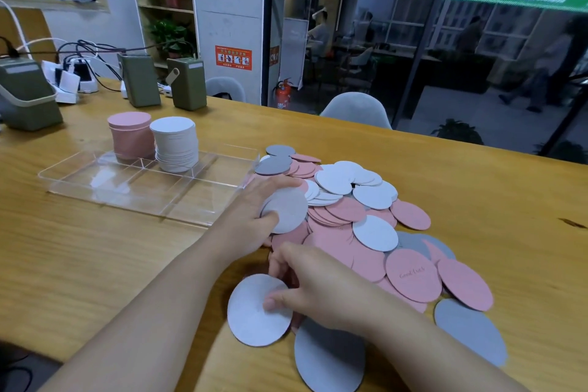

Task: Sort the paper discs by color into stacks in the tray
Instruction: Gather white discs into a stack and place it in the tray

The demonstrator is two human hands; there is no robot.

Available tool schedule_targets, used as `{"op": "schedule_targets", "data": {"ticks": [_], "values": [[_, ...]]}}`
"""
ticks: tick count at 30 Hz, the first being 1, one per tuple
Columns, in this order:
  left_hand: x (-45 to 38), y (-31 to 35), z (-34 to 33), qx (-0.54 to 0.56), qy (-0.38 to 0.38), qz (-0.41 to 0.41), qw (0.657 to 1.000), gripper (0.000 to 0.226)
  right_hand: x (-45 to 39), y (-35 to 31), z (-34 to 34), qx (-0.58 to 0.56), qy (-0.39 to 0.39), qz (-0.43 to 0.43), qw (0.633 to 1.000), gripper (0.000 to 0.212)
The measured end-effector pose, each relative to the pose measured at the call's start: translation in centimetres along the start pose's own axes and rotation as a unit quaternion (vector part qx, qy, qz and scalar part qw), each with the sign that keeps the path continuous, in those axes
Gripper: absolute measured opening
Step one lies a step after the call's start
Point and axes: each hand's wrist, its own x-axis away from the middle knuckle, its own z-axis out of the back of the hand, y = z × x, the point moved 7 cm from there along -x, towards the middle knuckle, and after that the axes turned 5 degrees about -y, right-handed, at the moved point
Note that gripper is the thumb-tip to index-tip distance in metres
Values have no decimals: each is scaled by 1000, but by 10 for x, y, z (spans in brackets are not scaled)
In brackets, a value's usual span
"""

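In the centre and lower right of the frame we see a loose heap of round paper discs (359, 226), pink, white and grey, lying on the wooden desk (95, 264). Our left hand (267, 210) holds a pale grey disc (286, 210) at the heap's left edge, thumb on top and fingers curled around its rim. Our right hand (318, 289) pinches another pale grey disc (259, 312) at the lower centre. At the upper left stands a clear plastic tray with compartments (105, 181); a pink stack (130, 135) and a white stack (175, 143) stand side by side in its far compartments.
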Motion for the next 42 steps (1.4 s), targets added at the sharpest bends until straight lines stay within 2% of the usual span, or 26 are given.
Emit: {"op": "schedule_targets", "data": {"ticks": [3,5,8,13,16,22,24,28,30,33,35,38,40,42], "values": [[1,3,2,49,28,9,998,59,2,0,8,-5,33,10,999,20],[1,5,4,101,47,9,994,57,3,2,19,17,85,25,996,20],[1,8,5,149,58,10,987,54,5,13,38,-34,164,23,986,20],[1,4,-4,263,23,49,963,45,10,38,68,-75,292,-4,954,17],[2,10,-10,293,9,47,955,28,13,48,74,-117,330,-23,936,21],[4,24,-28,129,-12,-26,991,33,15,48,74,-96,356,-26,929,21],[4,25,-31,120,-5,-26,992,40,17,48,76,-89,368,-27,925,25],[6,31,-40,58,1,-52,997,48,4,41,59,-126,251,-2,960,58],[5,27,-44,11,-15,-53,998,51,2,40,53,-122,213,5,969,62],[4,16,-47,5,-48,-26,999,52,4,37,57,-88,184,19,979,62],[3,15,-46,21,-49,-16,998,53,9,38,67,-63,200,1,978,58],[3,21,-47,27,-56,-22,998,53,20,54,93,-18,303,-41,952,43],[3,23,-46,31,-60,-25,997,52,27,74,109,73,349,-106,928,37],[4,21,-46,34,-63,-20,997,51,32,92,119,149,342,-184,909,38]]}}
